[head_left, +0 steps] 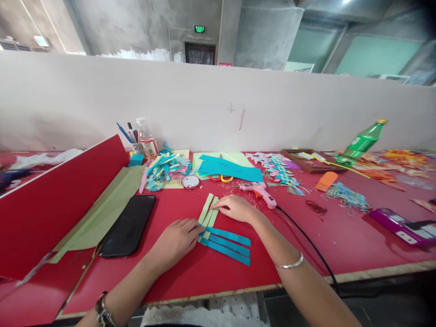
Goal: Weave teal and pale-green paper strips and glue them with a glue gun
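Observation:
Pale green paper strips (206, 210) and blue paper strips (231, 245) cross each other in a small weave on the red tabletop. The green ones point away from me, while the blue ones fan out to the right. My left hand (180, 236) lies at the weave's left side, fingers together and their tips pressing on the crossing. At the upper right of the weave, my right hand (235, 209) has its thumb and index finger closed at the end of a green strip. The exact grip of each hand is partly hidden.
A black phone (128, 226) lies left, beside folded green paper (91, 222) and a red upright board (68, 200). Behind the hands are cut paper scraps (165, 168), a tape roll (190, 182) and a pink glue gun (260, 190) with its cord. A green bottle (363, 143) stands right.

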`<state>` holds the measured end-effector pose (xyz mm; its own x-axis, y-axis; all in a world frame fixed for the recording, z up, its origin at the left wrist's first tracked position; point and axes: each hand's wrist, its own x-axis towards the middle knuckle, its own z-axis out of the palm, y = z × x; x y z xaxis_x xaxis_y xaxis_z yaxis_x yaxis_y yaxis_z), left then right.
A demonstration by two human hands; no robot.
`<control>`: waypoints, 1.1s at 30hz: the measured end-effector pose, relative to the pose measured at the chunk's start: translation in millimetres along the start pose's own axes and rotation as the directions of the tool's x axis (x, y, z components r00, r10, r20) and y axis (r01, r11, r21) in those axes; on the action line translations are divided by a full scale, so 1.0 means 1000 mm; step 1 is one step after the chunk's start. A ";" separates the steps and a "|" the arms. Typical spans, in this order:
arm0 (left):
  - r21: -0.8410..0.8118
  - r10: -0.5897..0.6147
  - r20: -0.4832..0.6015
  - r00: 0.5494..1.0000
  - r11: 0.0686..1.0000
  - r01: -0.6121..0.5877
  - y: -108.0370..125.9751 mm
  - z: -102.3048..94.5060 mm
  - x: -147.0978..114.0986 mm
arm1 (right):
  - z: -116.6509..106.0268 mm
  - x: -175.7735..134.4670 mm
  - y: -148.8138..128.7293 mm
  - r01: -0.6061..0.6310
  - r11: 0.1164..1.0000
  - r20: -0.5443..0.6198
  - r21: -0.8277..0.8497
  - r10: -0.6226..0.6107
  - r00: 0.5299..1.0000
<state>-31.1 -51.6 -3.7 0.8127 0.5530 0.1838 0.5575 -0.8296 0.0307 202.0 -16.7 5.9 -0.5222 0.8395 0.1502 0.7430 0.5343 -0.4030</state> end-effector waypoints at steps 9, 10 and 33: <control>0.007 -0.001 0.010 1.000 1.000 0.001 0.000 -0.002 0.001 | 0.000 0.000 0.002 0.026 0.999 -0.001 0.019 -0.026 1.000; 0.013 -0.003 0.015 1.000 1.000 0.003 0.001 -0.002 0.002 | 0.001 0.000 0.003 0.011 1.000 -0.004 -0.004 -0.011 1.000; 0.069 -0.024 0.068 0.997 0.997 0.019 0.002 -0.001 0.002 | 0.001 0.001 -0.002 -0.004 0.999 -0.071 0.034 0.007 0.997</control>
<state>-29.1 -51.9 -2.0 0.8086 0.5769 0.1157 0.5837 -0.8113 -0.0340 200.1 -16.8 6.0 -0.4861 0.8479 0.2117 0.7306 0.5272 -0.4338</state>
